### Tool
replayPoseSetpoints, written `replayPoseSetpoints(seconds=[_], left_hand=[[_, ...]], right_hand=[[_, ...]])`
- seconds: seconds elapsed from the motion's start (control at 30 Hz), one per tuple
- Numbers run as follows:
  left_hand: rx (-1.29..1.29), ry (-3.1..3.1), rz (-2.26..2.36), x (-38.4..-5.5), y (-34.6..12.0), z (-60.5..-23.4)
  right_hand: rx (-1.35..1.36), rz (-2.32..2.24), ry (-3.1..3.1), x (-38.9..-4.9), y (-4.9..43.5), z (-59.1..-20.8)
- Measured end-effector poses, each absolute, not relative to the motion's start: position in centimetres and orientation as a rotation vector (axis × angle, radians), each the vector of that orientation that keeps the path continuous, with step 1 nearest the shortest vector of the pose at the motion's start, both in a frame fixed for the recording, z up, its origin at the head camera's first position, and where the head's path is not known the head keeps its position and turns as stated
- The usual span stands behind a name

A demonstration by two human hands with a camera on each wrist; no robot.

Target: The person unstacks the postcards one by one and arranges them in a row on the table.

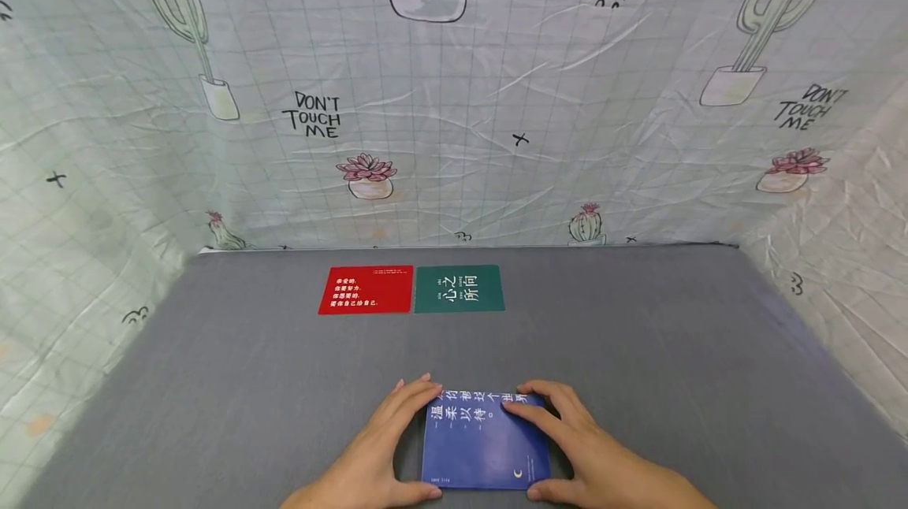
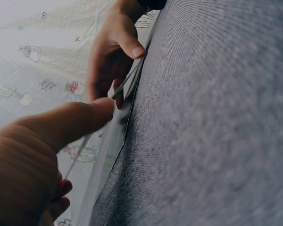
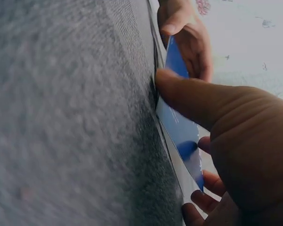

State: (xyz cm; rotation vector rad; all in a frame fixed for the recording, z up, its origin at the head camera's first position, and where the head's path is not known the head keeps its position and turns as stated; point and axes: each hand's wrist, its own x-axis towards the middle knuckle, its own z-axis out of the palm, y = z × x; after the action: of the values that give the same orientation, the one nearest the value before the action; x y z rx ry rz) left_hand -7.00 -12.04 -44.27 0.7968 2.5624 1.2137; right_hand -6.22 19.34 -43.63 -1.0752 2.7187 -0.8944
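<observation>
A blue card (image 1: 489, 450) with white Chinese writing and a small moon is held between both hands at the near side of the grey table. My left hand (image 1: 379, 446) grips its left side, thumb at the near corner and fingers at the far one. On the right side my right hand (image 1: 585, 446) does likewise, its index finger lying over the card's face. In the right wrist view the blue card (image 3: 181, 129) stands tilted, its near edge by the thumb. From the left wrist it shows only as a thin edge between the thumbs.
Farther back on the grey table (image 1: 617, 351) lie a red card (image 1: 369, 291) and a green card (image 1: 459, 289), side by side, both with white writing. Behind and at both sides hangs a pale grid-patterned cloth (image 1: 454, 99) printed with cacti.
</observation>
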Motion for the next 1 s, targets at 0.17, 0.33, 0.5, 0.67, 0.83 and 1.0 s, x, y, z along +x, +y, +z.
replayPoseSetpoints(seconds=[0.17,0.33,0.5,0.67,0.83,1.0], left_hand=[[0.946,2.663,1.250,-7.2,-12.0,-43.9],[0.981,2.696,1.273,-7.6,-11.7,-43.1],[0.982,2.716,1.265,-8.1,-11.2,-42.3],[1.051,2.753,1.244,-8.8,-10.6,-41.8],[1.105,2.782,1.220,-9.8,-10.0,-41.2],[1.151,2.826,1.150,-11.2,-9.3,-40.5]], right_hand=[[-1.081,-0.872,2.746,-6.4,19.5,-43.1],[-1.077,-0.847,2.792,-6.6,19.8,-42.6],[-1.041,-0.822,2.816,-7.0,20.1,-42.1],[-1.099,-0.790,2.875,-7.4,20.5,-41.8],[-1.153,-0.783,2.929,-8.3,21.1,-41.1],[-1.154,-0.794,2.963,-9.5,22.0,-40.4]])
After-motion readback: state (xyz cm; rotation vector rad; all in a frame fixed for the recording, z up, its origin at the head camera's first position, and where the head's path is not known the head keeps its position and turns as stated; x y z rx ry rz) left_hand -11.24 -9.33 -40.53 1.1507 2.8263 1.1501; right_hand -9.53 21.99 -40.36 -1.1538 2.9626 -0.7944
